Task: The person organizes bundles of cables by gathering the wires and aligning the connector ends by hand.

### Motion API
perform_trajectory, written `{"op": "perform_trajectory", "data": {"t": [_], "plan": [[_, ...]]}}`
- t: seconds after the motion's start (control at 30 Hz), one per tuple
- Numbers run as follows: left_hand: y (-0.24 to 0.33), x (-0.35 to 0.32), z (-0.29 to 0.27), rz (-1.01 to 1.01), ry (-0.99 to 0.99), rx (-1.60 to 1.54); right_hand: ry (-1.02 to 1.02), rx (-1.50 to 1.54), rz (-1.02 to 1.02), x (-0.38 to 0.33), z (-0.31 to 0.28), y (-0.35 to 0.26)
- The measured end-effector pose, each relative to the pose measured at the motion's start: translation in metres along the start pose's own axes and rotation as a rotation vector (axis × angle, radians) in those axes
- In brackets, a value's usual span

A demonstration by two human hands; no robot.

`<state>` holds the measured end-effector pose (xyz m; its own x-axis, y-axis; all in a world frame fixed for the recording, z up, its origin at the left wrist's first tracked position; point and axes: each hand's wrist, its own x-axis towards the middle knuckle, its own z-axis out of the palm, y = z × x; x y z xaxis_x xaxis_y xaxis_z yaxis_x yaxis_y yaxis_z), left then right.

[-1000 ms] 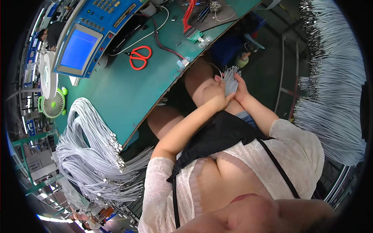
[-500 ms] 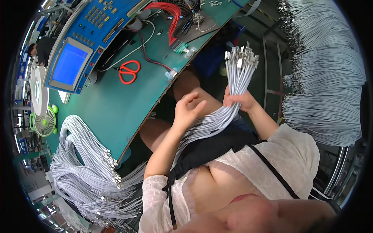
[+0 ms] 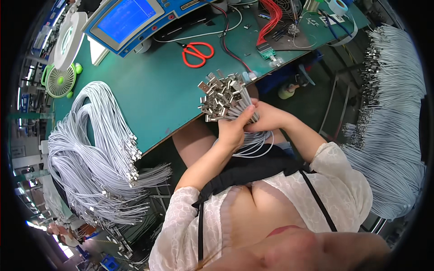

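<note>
A thick bundle of grey-white USB cables (image 3: 244, 100) is gathered in front of me, its metal plugs fanned out toward the left and the table edge. My left hand (image 3: 233, 129) is closed round the bundle just below the plugs, thumb lying across the cables. Close beside it, my right hand (image 3: 270, 116) also grips the bundle, its fingers partly hidden behind the cables. The lower lengths of cable loop down over my lap, and their other ends are out of sight.
More grey-white cables (image 3: 97, 131) lie heaped at the table's left corner. On the green table (image 3: 140, 95) are red-handled scissors (image 3: 197, 54), a blue instrument with a screen (image 3: 125, 20) and a small circuit board with red wires (image 3: 266, 51). A green fan (image 3: 61, 81) stands left; large cable bundles (image 3: 393, 117) hang right.
The bundle has shifted left toward the table, its plugs tipping from upright to leftward. My left hand, open and apart before, now grips it beside my right. The view has turned too.
</note>
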<state>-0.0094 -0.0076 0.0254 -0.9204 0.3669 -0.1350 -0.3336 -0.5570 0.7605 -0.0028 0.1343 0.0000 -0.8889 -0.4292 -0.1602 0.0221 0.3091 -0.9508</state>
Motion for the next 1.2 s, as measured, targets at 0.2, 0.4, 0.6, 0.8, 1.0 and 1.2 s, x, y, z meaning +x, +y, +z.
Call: {"op": "perform_trajectory", "data": {"t": [0.2, 0.4, 0.6, 0.8, 1.0, 1.2], "plan": [[-0.008, 0.004, -0.009, -0.052, 0.035, 0.036, 0.062, 0.74, -0.033, -0.012, -0.014, -0.007], [-0.022, 0.017, -0.003, -0.082, -0.023, 0.179, 0.459, 0.704, -0.139, -0.002, -0.019, -0.023], [-0.028, 0.017, -0.004, -0.065, 0.027, 0.117, 0.671, 0.258, -0.253, -0.004, -0.023, -0.019], [-0.017, 0.006, 0.002, -0.115, 0.013, 0.047, 0.549, 0.679, -0.112, 0.0, -0.013, -0.014], [-0.019, 0.008, -0.006, -0.102, -0.052, -0.004, 0.631, 0.989, -0.086, 0.01, 0.0, -0.02], [-0.015, 0.008, -0.004, -0.061, -0.048, 0.034, 0.702, 0.937, -0.109, 0.007, -0.002, -0.009]]}}
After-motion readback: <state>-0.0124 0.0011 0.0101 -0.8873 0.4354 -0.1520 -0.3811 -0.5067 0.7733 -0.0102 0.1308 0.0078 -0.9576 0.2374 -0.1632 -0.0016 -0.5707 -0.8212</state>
